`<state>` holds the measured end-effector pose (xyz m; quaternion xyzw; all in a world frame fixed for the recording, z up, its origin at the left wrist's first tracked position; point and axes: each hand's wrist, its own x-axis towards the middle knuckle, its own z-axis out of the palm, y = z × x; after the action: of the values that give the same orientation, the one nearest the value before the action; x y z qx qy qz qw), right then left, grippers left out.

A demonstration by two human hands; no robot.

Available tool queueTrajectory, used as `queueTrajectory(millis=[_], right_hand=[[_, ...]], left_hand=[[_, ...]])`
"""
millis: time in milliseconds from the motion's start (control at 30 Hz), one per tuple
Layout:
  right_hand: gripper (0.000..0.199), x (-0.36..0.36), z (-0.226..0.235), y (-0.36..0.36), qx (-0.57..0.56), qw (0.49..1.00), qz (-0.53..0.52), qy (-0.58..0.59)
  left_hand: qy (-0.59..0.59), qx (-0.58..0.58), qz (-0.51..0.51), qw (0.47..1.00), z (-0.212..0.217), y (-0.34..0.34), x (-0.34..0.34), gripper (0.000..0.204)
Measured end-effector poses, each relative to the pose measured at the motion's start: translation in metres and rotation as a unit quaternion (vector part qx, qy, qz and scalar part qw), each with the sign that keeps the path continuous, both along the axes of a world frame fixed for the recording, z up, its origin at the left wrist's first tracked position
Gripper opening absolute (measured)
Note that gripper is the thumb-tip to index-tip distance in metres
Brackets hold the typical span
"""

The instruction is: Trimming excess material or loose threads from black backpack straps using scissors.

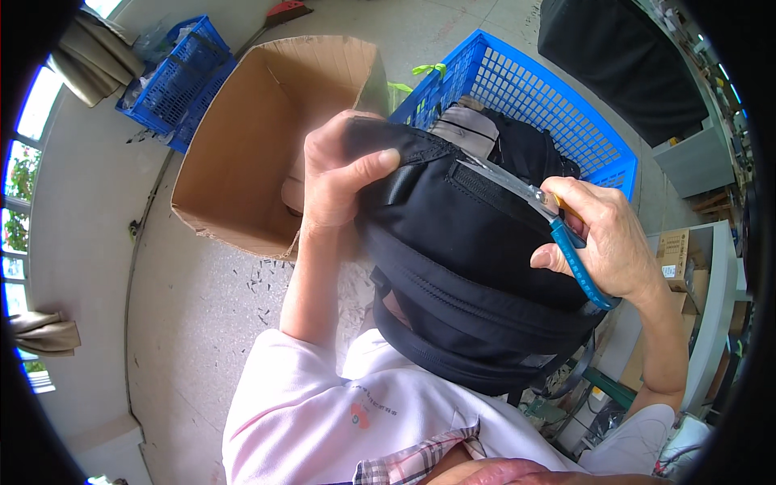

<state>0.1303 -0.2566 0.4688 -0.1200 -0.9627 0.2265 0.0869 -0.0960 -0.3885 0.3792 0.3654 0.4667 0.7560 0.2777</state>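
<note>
A black backpack (461, 259) rests against my front, its zipped side turned up. My left hand (343, 166) is closed on its upper left corner, thumb on top and fingers hidden behind the fabric. In my right hand (610, 234) is a pair of scissors (570, 250) with a teal handle and a bit of yellow showing at the fingers. The scissors' blades point up and left, lying by the short zipper near the bag's upper edge. Whether the tips touch a thread there is too small to tell.
An open cardboard box (234, 153) stands beyond my left arm. A blue plastic basket (558, 97) holding dark and grey bags is behind the backpack. More blue baskets (182, 81) sit by the left wall. Black scraps dot the floor (234, 323). Shelving (711, 299) with cartons stands at right.
</note>
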Motion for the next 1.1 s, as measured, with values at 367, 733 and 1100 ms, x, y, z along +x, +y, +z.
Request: queueTrajectory(millis=[367,733,1100], right_hand=[[0.046,0.003,-0.011,0.007,-0.023,0.999,-0.022,0.005],[0.051,0.017,-0.057,0.018,-0.216,0.970,-0.114,-0.001],[0.053,0.029,-0.073,0.020,-0.178,0.974,-0.137,0.009]], left_hand=[[0.019,-0.013,-0.003,1.000,-0.001,0.004,-0.001,0.039],[0.083,-0.065,0.019,0.994,-0.009,0.001,-0.006,0.038],[0.027,-0.235,-0.168,0.957,-0.092,-0.067,-0.012,0.066]])
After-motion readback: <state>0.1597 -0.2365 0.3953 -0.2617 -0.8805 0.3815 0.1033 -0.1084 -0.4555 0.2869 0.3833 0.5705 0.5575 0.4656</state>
